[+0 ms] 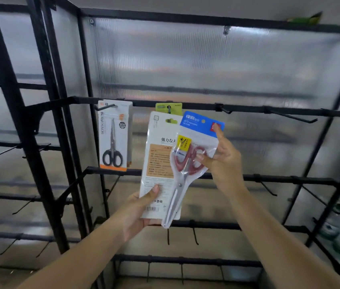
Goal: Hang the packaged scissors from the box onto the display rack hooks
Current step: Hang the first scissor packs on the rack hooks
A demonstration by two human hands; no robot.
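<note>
Scissors in a clear pack with a blue header [194, 155] sit in our right hand [225, 163], held up in front of a black rack [185, 105]. We pinch the pack beside its red handles between thumb and fingers, and our index finger points up along the blue header. The pack tilts, blades pointing down and left. Our left hand [140, 213] grips the bottom of a white pack [158, 163], thumb pressed on its printed face; this pack lies just behind the blue one and partly under it. On the rack's upper bar, to the left, a pack of black-handled scissors [114, 136] hangs on a hook. Just above our white pack, a green card [168, 108] hangs on another hook. Bare hooks [290, 116] jut from the bars to the right and below.
</note>
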